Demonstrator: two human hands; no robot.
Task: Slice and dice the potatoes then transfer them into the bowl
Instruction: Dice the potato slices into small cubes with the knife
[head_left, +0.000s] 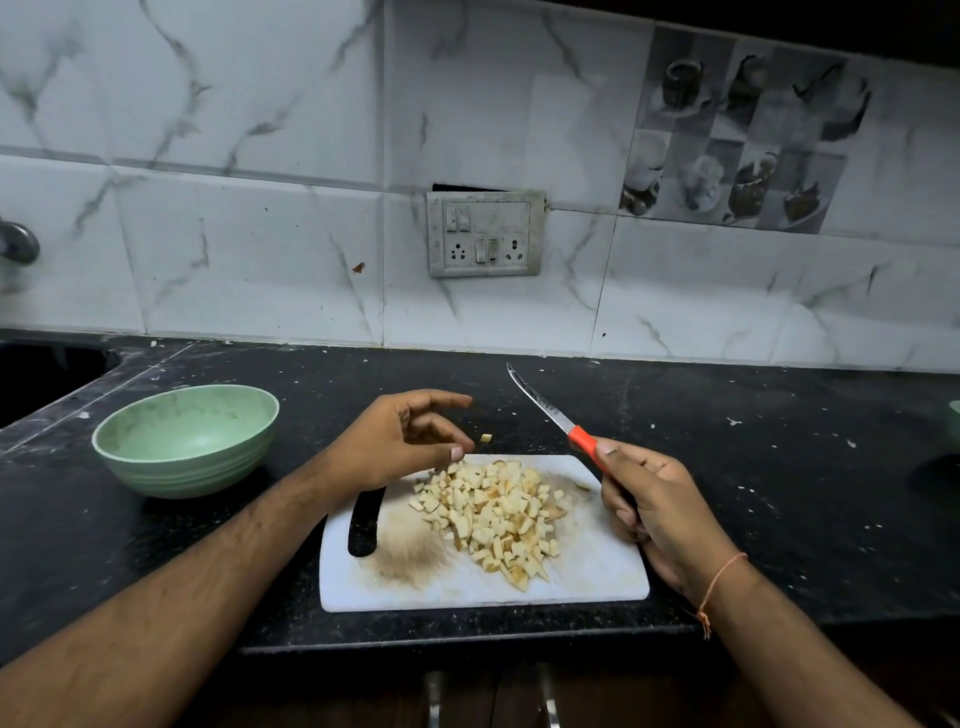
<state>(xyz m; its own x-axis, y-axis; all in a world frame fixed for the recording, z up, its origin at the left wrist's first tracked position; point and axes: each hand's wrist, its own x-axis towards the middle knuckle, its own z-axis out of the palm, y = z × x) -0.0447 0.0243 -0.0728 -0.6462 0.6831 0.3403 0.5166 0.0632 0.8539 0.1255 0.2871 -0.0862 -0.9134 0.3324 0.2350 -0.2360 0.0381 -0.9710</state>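
Observation:
A heap of diced potato (493, 514) lies on a white cutting board (587, 577) on the black counter. One stray cube (485, 438) sits on the counter just behind the board. My left hand (400, 441) hovers over the board's far left corner, fingers loosely curled, holding nothing. My right hand (654, 512) grips the orange handle of a knife (545, 405); its blade points up and away toward the wall. An empty green bowl (187, 441) stands left of the board.
The counter's front edge (467, 636) runs just below the board. A dark sink recess (47, 379) opens at far left. A switch and socket plate (485, 234) is on the tiled wall. Part of a green object (955, 426) shows at the right edge.

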